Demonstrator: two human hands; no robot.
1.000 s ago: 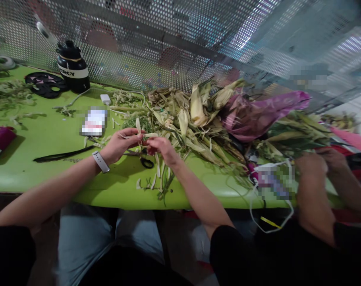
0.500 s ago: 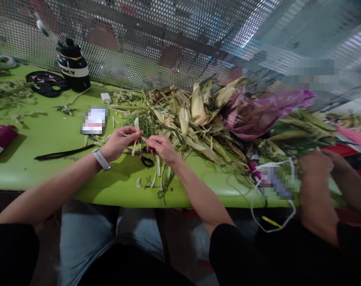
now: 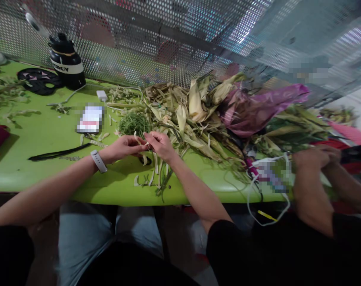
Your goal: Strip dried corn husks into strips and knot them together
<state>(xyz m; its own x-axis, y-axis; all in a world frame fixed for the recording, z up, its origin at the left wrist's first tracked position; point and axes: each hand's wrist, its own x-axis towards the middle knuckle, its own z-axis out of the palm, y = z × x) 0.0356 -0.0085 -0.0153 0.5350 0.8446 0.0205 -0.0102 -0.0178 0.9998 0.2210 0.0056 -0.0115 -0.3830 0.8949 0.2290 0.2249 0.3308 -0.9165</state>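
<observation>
My left hand, with a pale watch band at the wrist, is closed in a pinch on a thin pale strip of corn husk. The strip curls up above its fingertips, and a pale end hangs below them. My right hand meets it fingertip to fingertip, also pinching at the strip; the exact hold is hidden by the fingers. Just behind lies a small heap of thin green shreds. Under the hands, a dark ring like a scissor handle is mostly covered. Loose pale strips lie near the front edge.
Corn husks and a pink plastic bag are piled to the right. A phone, black strap and dark bottle are on the left of the green table. A co-worker's hands are at far right.
My hands have drawn together until the fingertips meet, the left moving slightly right and down. The strip stands lower over the left fingers. The whole view has shifted slightly.
</observation>
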